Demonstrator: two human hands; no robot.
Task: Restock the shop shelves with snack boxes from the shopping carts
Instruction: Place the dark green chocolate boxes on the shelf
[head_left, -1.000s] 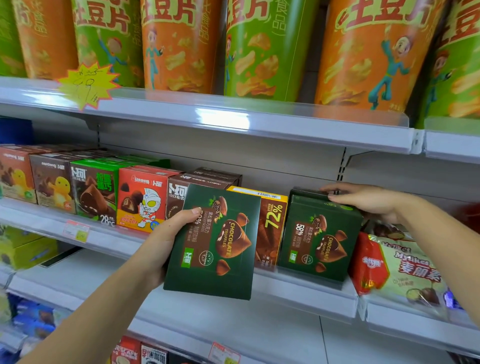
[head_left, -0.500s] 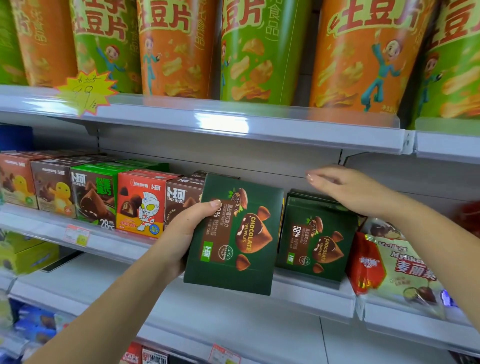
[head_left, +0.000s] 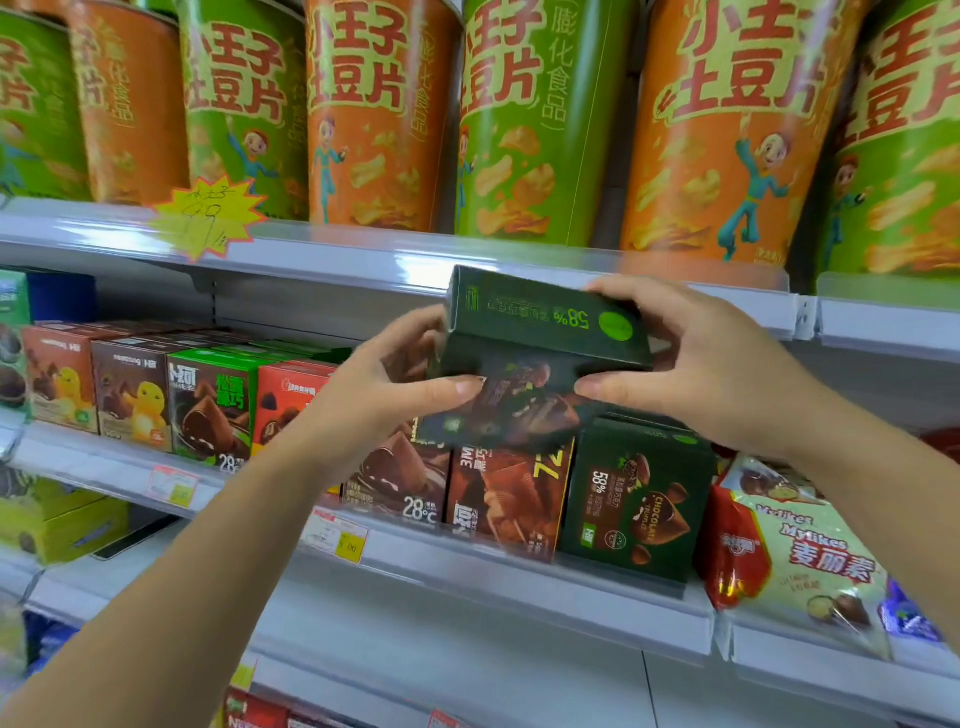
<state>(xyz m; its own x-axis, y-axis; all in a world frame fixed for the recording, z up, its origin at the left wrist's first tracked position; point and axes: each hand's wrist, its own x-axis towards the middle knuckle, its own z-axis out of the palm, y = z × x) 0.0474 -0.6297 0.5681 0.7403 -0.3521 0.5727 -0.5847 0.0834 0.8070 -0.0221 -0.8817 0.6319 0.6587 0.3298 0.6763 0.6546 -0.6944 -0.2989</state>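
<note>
A dark green chocolate truffle box is held up in front of the middle shelf, tilted so its top face with "58%" shows. My left hand grips its left side, thumb on the front. My right hand grips its right side, fingers over the top and thumb underneath. Below it a matching green truffle box stands on the shelf, next to a brown 72% box.
A row of snack boxes fills the middle shelf to the left. A Mylikes bag lies at the right. Tall potato chip tubs stand on the upper shelf, close above the held box.
The left hand raised the green box from in front of the shelf and tipped it back. The right hand left the shelved box and took hold of the raised box's right side.
</note>
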